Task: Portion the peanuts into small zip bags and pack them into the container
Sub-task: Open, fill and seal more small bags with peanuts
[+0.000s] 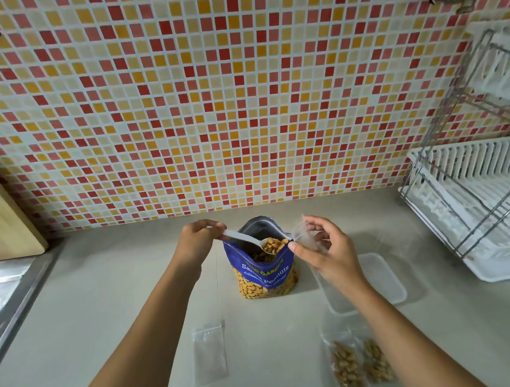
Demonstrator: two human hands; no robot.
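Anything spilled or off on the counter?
Nothing stands out. No loose peanuts on the counter; the peanut bag stands upright, two filled zip bags lie flat near the container, one empty zip bag lies apart.

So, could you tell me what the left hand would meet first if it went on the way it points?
Likely the right hand, pinching the zip bag beyond the spoon; depth unclear.

The upright peanut bag (264, 272) stands mid-worktop (117, 280), with open surface on its left as far as the sink edge (20, 291). On its right, the clear container (379, 278) and, nearer, two filled bags (361, 363) narrow the way. A dish rack (477, 206) blocks the far right.
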